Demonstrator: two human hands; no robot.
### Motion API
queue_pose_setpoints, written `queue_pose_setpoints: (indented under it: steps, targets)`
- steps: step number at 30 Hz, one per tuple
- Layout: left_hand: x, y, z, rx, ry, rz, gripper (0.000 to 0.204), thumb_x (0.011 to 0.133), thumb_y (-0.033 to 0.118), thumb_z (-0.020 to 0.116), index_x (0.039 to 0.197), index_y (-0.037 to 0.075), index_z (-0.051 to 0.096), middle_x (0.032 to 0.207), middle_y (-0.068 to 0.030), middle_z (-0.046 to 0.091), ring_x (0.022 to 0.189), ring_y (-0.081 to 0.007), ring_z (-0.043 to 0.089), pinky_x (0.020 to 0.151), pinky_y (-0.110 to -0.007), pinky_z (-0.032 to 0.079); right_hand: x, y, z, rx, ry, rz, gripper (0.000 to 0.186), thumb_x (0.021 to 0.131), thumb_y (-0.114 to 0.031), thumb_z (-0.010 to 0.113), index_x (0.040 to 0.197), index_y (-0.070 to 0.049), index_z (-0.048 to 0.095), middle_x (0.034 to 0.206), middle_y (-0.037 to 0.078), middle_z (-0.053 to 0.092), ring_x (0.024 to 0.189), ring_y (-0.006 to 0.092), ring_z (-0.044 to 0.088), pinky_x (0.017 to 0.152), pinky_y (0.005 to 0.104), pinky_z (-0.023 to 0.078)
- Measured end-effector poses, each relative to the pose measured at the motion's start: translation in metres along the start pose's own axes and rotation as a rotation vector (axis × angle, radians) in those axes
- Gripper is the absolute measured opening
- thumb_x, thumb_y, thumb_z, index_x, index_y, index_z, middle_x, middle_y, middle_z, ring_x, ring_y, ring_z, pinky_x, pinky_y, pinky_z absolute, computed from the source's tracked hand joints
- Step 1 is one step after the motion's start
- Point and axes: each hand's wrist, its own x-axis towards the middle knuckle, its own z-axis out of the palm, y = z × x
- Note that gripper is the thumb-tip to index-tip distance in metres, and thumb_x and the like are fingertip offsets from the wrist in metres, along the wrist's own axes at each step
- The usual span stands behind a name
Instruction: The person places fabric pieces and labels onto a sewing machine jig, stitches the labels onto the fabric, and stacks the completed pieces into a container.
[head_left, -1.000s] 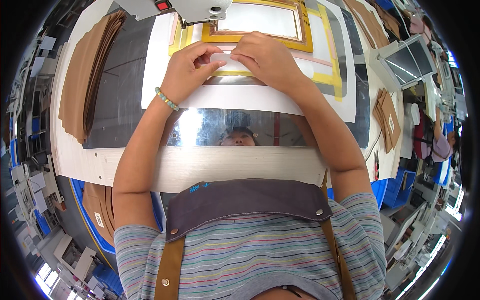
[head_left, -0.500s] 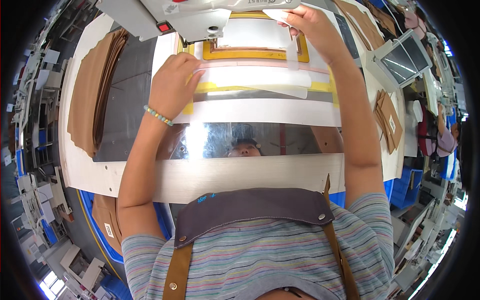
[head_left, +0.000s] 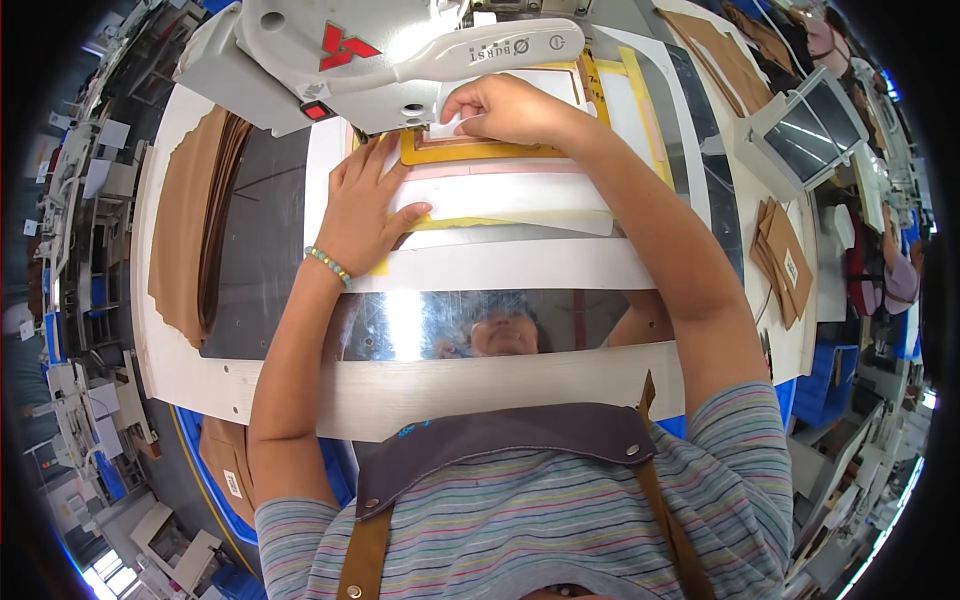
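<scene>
My left hand [head_left: 360, 210], wearing a beaded bracelet [head_left: 328, 267], lies on the left part of a white template [head_left: 500, 197] edged with yellow tape. Its fingers point toward the machine and the thumb is spread, with nothing held. Over a yellow rectangular frame [head_left: 470, 153] on the template, my right hand [head_left: 505, 110] has its fingers curled and pinched. Something white shows at the fingertips, but I cannot tell whether it is held or lies inside the frame. Just beyond both hands is the white head of a sewing machine [head_left: 400, 50]; its needle area is hidden.
Folded brown pieces [head_left: 185, 230] are stacked on the left of the table [head_left: 480, 390]. A tablet-like screen [head_left: 810, 120] and brown labelled pieces [head_left: 780, 260] are at the right. A shiny metal plate [head_left: 560, 325] lies before me. Blue bins [head_left: 825, 385] stand below.
My right hand has moved left and nearer, from the frame's far right corner to its left part. My left hand has flattened onto the template. The view has shifted, showing more of the machine.
</scene>
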Motion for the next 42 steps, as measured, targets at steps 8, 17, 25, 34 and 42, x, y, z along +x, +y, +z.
queue_pose_setpoints:
  steps: [8, 17, 25, 34, 42]
  targets:
    - [0.002, 0.004, 0.002, 0.034, -0.003, -0.015, 0.069, 0.107, 0.056, 0.050, 0.156, 0.007, 0.053, 0.169, -0.0213, 0.037, 0.158, -0.0383, 0.029, 0.124, -0.052, 0.024, 0.009, -0.013, 0.003, 0.008, 0.000, -0.005, 0.036, 0.089, -0.019, 0.075, 0.123, -0.008, 0.076, 0.093, 0.007, 0.074, 0.089, 0.0206, 0.069, 0.081, 0.0360, 0.054]
    - [0.003, 0.005, 0.006, 0.040, 0.099, -0.051, 0.060, 0.105, 0.049, 0.059, 0.149, 0.008, 0.062, 0.168, -0.0205, 0.042, 0.154, -0.0403, 0.038, 0.126, -0.050, 0.027, -0.041, 0.056, -0.075, 0.016, 0.158, 0.002, 0.012, 0.091, -0.015, 0.074, 0.100, -0.007, 0.076, 0.088, 0.000, 0.071, 0.084, 0.0086, 0.064, 0.078, 0.0276, 0.051]
    - [0.002, 0.004, 0.008, 0.041, 0.054, -0.063, 0.062, 0.108, 0.047, 0.051, 0.152, 0.005, 0.058, 0.169, -0.0211, 0.039, 0.157, -0.0394, 0.032, 0.126, -0.050, 0.025, -0.079, 0.045, -0.070, -0.317, 0.003, 0.041, 0.005, 0.083, -0.006, 0.071, 0.082, -0.004, 0.076, 0.073, 0.005, 0.071, 0.068, 0.0145, 0.065, 0.064, 0.0316, 0.051]
    - [0.002, 0.005, 0.009, 0.021, 0.071, -0.066, 0.060, 0.107, 0.048, 0.054, 0.151, 0.007, 0.061, 0.169, -0.0205, 0.039, 0.157, -0.0396, 0.033, 0.126, -0.049, 0.025, -0.071, 0.013, -0.064, -0.641, -0.171, 0.193, 0.012, 0.087, 0.000, 0.060, 0.086, -0.002, 0.072, 0.080, 0.010, 0.068, 0.076, 0.0240, 0.066, 0.071, 0.0356, 0.053]
    - [0.002, 0.005, 0.009, 0.044, 0.053, -0.078, 0.059, 0.107, 0.044, 0.055, 0.153, 0.007, 0.057, 0.170, -0.0193, 0.038, 0.158, -0.0377, 0.031, 0.126, -0.050, 0.026, -0.070, 0.046, -0.043, -0.987, 0.174, 0.047, 0.022, 0.094, -0.001, 0.051, 0.092, -0.003, 0.072, 0.102, 0.015, 0.069, 0.098, 0.0333, 0.067, 0.089, 0.0430, 0.056]
